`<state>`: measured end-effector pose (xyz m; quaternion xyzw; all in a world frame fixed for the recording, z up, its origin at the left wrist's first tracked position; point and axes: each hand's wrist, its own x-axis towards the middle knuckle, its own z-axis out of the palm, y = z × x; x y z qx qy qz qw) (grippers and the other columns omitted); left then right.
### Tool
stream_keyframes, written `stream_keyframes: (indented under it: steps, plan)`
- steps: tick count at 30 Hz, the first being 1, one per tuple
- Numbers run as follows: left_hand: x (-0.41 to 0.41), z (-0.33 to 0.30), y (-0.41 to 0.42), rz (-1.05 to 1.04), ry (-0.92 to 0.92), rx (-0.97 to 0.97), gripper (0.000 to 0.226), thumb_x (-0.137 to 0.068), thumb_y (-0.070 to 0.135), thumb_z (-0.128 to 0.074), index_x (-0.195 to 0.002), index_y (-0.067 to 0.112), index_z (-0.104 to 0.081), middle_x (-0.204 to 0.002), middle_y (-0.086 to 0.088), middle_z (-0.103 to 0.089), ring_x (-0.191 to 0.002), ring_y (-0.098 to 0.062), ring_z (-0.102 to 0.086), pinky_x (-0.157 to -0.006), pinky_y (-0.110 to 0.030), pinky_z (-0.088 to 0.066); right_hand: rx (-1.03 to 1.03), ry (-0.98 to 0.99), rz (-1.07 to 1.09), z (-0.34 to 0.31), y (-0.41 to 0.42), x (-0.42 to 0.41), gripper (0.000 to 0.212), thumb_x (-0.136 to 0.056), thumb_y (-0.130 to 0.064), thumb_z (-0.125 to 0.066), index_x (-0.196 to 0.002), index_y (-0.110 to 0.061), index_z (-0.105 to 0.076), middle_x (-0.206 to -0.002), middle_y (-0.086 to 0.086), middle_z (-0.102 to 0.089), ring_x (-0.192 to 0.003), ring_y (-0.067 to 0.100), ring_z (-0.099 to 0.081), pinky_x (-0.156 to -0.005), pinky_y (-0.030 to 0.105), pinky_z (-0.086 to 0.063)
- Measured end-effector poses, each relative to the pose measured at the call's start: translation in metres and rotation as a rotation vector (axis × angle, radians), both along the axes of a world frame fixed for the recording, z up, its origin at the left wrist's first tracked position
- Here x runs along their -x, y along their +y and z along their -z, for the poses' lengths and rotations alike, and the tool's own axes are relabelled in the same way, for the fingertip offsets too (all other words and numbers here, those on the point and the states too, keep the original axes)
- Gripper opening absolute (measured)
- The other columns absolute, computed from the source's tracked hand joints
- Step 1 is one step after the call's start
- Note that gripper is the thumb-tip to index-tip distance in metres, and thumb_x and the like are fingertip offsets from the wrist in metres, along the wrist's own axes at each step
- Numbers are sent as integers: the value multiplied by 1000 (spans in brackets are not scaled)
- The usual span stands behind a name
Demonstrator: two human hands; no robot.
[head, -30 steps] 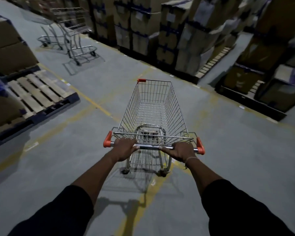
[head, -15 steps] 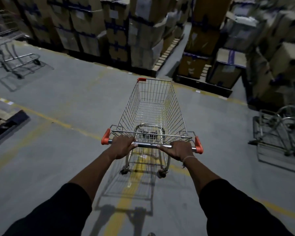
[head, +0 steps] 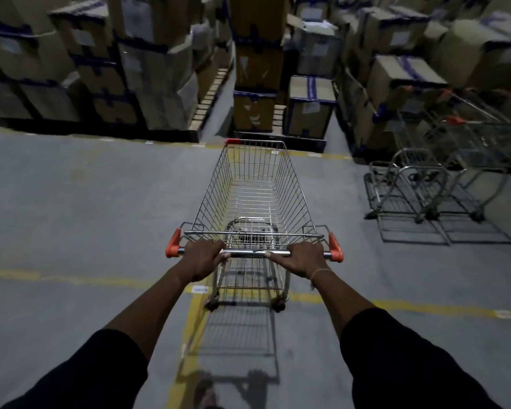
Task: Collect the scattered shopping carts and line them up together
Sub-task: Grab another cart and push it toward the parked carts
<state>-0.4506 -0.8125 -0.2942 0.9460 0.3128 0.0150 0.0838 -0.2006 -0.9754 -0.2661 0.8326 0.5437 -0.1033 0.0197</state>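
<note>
An empty wire shopping cart (head: 255, 184) with orange handle ends stands straight in front of me on the grey floor. My left hand (head: 202, 259) grips the left part of its metal handle bar (head: 255, 254). My right hand (head: 303, 258) grips the right part of the same bar. At the right, a row of parked carts (head: 434, 178) with orange handles stands nested together beside the boxes.
Stacks of taped cardboard boxes (head: 148, 63) on pallets fill the far side, with a narrow aisle (head: 222, 93) between them. More boxes (head: 401, 75) stand behind the parked carts. Yellow floor lines (head: 71, 279) cross under the cart.
The cart and my view have swung to the right. The carts at far left and the pallet have left the view, and the parked row at the right is now closer.
</note>
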Motion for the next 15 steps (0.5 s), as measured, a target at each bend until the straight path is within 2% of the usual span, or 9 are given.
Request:
stream_keyframes:
  steps: [3, 6, 11, 15]
  plan:
    - [-35, 2, 6, 41, -23, -23, 40, -102, 58, -35, -110, 25, -56, -95, -4, -65, -90, -31, -60, -72, -39, -31, 5, -4, 40, 1, -4, -29, 94, -72, -100, -17, -74, -22, -68, -73, -1, -65, -79, 23, -63, -88, 40, -41]
    - [-76, 3, 17, 78, -14, -30, 41, -102, 58, -35, -114, 26, -56, -99, -3, -65, -93, -30, -60, -72, -40, -30, -13, 13, 80, 0, -3, -62, 89, -75, -98, -22, -72, -22, -67, -74, 0, -67, -80, 23, -64, -89, 40, -42]
    - [-147, 8, 40, 140, -54, -51, 72, -89, 72, -9, -114, 27, -58, -101, -2, -67, -93, -30, -62, -71, -40, -30, -41, 42, 129, 0, 6, -125, 85, -78, -96, -27, -73, -21, -66, -77, 1, -69, -83, 24, -65, -86, 40, -38]
    - [-214, 11, 62, 178, -63, -67, 74, -88, 73, -6, -113, 26, -58, -99, -2, -68, -92, -30, -62, -71, -40, -31, -55, 45, 169, -1, 19, -184, 83, -78, -95, -29, -74, -20, -65, -78, 1, -69, -85, 24, -65, -82, 39, -35]
